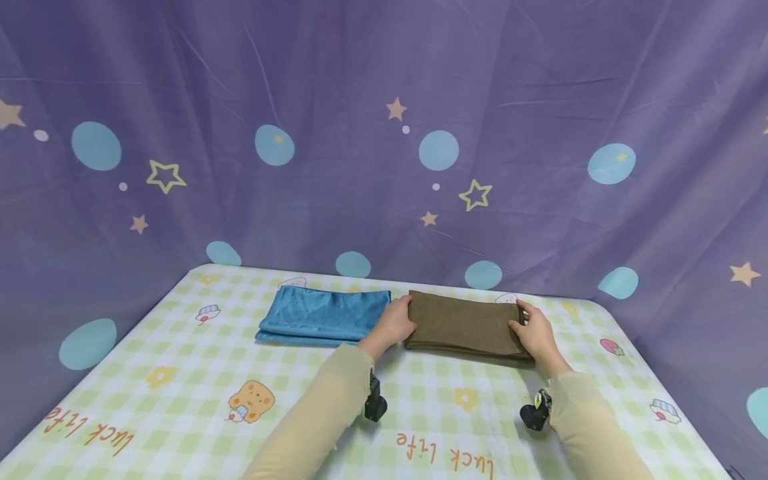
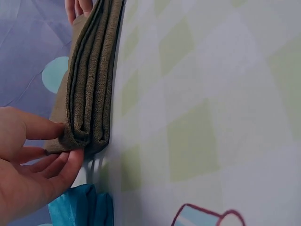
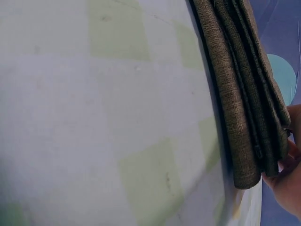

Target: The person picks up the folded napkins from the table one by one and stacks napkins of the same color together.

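Note:
A brown cloth (image 1: 465,325), folded into a thick oblong of several layers, lies on the table toward its far side. At its left end, my left hand (image 1: 397,322) pinches the upper folds; the left wrist view shows fingertips (image 2: 57,129) above and below the layered corner. My right hand (image 1: 536,333) grips the opposite end, with its thumb and fingers about the folded layers. Only part of this hand (image 3: 287,181) appears in the right wrist view. To the left, a shiny blue cloth (image 1: 327,313) lies folded, close beside my left hand.
A green and white checked tablecloth (image 1: 198,373) with printed cartoons and lettering covers the table. Behind it hangs a purple curtain (image 1: 360,200) with stars and blue spots. Small black cameras (image 1: 375,398) are strapped at both wrists.

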Available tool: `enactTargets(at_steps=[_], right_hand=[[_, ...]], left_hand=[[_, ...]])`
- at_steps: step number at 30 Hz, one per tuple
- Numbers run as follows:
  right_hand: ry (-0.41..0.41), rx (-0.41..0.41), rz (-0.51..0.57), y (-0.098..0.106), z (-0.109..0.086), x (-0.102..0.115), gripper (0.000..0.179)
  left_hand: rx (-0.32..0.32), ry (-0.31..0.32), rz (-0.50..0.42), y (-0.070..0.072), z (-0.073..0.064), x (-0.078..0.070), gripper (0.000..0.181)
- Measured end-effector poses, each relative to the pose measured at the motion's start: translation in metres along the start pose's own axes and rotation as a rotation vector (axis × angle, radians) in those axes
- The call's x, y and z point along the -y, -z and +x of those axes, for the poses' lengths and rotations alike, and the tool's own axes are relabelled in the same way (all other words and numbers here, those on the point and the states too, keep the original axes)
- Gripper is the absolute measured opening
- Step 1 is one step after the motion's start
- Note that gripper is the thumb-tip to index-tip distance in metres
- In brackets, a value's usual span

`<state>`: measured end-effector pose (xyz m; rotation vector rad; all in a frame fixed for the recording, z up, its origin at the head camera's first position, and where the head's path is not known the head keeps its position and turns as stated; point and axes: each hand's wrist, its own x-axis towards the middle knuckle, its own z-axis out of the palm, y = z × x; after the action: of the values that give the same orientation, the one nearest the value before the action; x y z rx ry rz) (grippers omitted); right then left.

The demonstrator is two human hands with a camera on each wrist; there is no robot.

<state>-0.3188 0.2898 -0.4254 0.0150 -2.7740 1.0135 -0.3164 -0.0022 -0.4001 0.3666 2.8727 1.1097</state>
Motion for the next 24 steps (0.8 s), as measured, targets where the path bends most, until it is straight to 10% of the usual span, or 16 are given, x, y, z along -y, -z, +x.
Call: enactTargets(at_steps=[24], right_hand=[[0.013,-0.055,0.003,0.013,-0.015,0.002,0.027]], left_hand=[[0.044,-0.053,-0.008,0.011,-0.010,0.008,0.036]])
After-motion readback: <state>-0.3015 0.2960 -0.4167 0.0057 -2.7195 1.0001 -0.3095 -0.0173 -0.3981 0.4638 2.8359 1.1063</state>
